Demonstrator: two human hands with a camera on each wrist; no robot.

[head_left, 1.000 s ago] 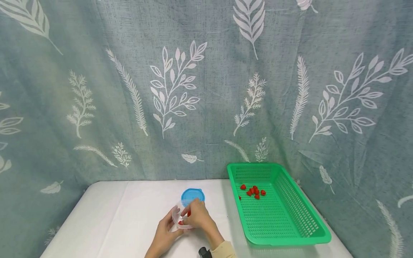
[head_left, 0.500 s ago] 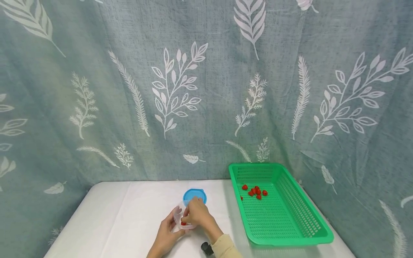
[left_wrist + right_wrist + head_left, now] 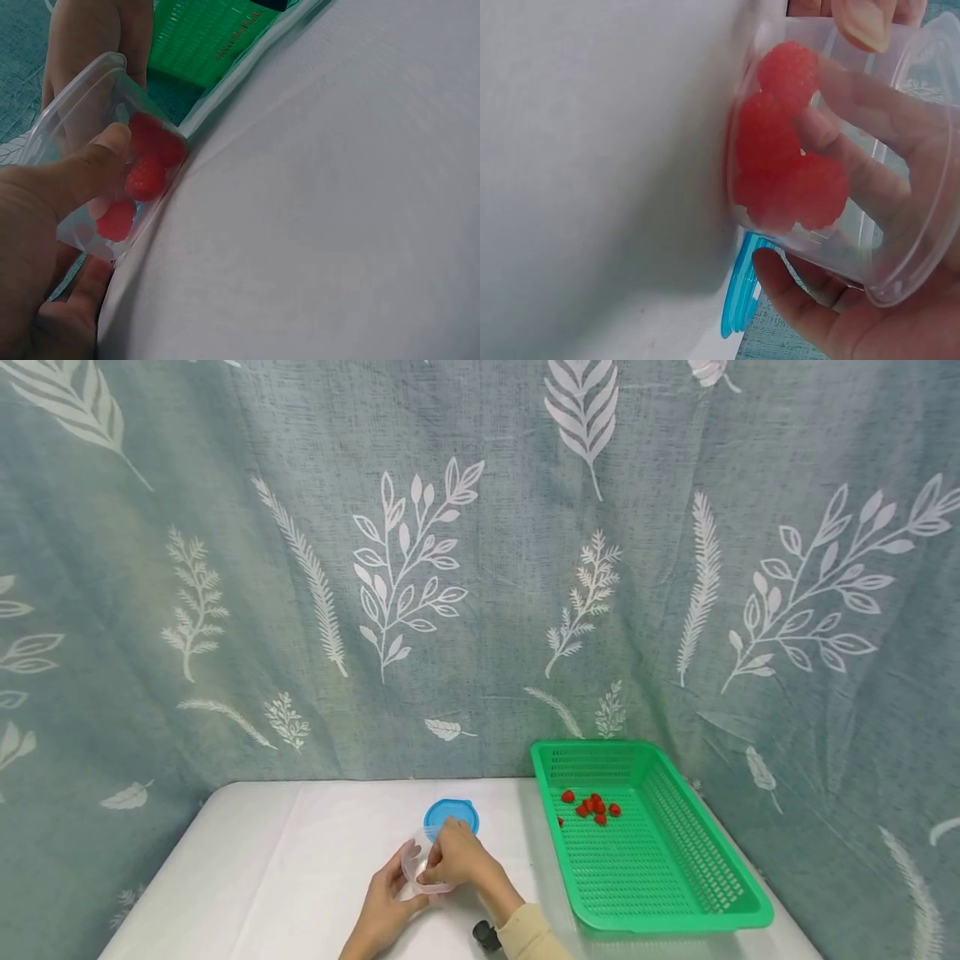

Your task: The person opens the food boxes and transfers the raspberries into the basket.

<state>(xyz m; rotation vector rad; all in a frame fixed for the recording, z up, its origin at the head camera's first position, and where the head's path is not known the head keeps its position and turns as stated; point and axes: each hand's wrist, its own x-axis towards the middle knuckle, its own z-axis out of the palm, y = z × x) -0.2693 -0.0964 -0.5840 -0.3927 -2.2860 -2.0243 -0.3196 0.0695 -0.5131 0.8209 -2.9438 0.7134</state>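
Observation:
My left hand [image 3: 386,906] holds a clear plastic cup [image 3: 420,887], thumb on its near side. Through the cup's wall several raspberries [image 3: 769,135] show lying on its bottom. My right hand [image 3: 463,856] reaches down into the cup from above. In the right wrist view its fingertips touch the uppermost raspberry [image 3: 787,75] in that picture and seem to pinch it; the grip is partly hidden. In the left wrist view the raspberries [image 3: 146,178] sit below my left thumb. Behind the cup, a round blue lid [image 3: 450,814] lies on the table.
A green perforated basket [image 3: 660,860] stands to the right, with several more raspberries [image 3: 596,806] near its back left side. A white cloth [image 3: 315,843] covers the table. Behind hangs a leaf-patterned curtain [image 3: 480,710]. A dark device [image 3: 486,935] is at my right wrist.
My right fingers have brought a raspberry lower into the cup and closed together; its red no longer shows in the head view. My left hand keeps its hold on the cup.

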